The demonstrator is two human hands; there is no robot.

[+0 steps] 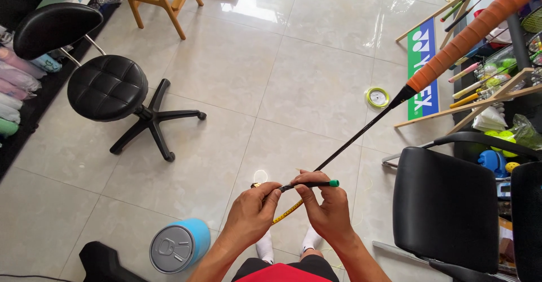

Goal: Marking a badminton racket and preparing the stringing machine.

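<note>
Left hand (251,211) and right hand (326,206) pinch racket shaft (355,138), apparently over yellow tape measure (287,212).

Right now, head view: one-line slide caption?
Both hands, left hand and right hand, grip a badminton racket shaft over a yellow measuring tape, above a tiled floor.
</note>
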